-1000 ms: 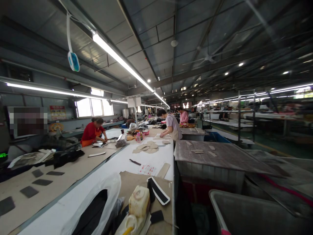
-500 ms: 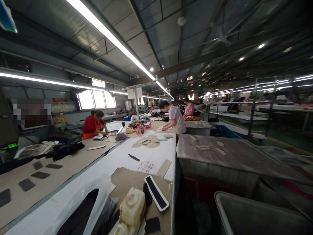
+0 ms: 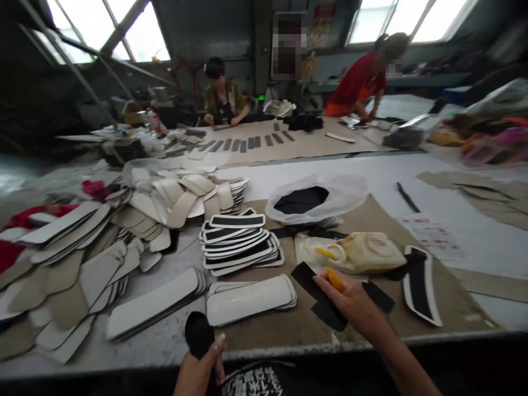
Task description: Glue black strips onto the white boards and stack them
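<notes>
My left hand (image 3: 202,363), low at the table's front edge, pinches a black strip with a rounded end (image 3: 198,333). My right hand (image 3: 352,300) is closed around a yellow handle (image 3: 334,280); its working end is hidden. The fingertips of that hand are over a dark rectangular piece (image 3: 307,280), and I cannot tell whether they grip it too. Just beyond lies a stained, cream plastic bottle (image 3: 373,252) on its side, with a yellow tip (image 3: 325,253) near its neck. Right of it rests a white-bordered black strip (image 3: 421,289).
White pieces (image 3: 251,300) lie stacked between my hands, with black-and-white strips (image 3: 237,245) piled behind. Many loose pale pieces (image 3: 103,264) cover the left side. A plastic bag (image 3: 350,192) holds black material. Two people (image 3: 225,99) work across the table.
My view has swung left and down from the long room to the near table. Both my hands, out of sight before, now show, each holding something.
</notes>
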Demonstrator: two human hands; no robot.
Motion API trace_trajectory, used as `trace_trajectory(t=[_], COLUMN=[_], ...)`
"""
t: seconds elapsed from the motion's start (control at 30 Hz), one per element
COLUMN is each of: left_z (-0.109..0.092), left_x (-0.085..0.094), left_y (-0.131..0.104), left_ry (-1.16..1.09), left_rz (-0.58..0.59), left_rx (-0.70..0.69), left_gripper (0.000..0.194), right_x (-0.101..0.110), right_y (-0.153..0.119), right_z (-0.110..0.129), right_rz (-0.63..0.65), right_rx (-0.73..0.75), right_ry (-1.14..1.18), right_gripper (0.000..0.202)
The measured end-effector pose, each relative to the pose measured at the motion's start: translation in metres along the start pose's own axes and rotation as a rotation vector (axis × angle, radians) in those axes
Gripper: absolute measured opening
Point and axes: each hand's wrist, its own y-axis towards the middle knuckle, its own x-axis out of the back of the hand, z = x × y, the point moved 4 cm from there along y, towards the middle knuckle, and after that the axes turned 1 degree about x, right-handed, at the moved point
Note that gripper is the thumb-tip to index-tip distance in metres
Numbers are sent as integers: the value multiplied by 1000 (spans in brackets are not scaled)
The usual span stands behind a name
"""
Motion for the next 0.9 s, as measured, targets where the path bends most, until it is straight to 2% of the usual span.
trace_trajectory(t=[0.1,0.2,0.27,0.4,0.53,0.7,0.9], left_z=[21,40,44,39,42,44,34], left_x=[15,27,33,37,34,29,30], left_y=[20,40,52,77,99,113,114], left_ry=[-132,-223,-203,-146,-132,-90,-12], left_rz=[-58,-176,-214,-136,-72,-24,10], left_rx=[48,153,133,-11,-25,-9,18], left_gripper=[53,54,53,53,48,33,17], right_x=[-28,-72,-103,-158,-201,-234,-245], right_y=[-6,-8,-5,9,27,40,44], right_z=[-6,8,24,52,60,56,53], right_rz=[169,345,438,573,651,679,673], right_rx=[73,108,135,186,216,221,191], right_ry=[-285,-349,-351,-381,-448,-650,-750], right_gripper=[30,31,31,28,24,25,26])
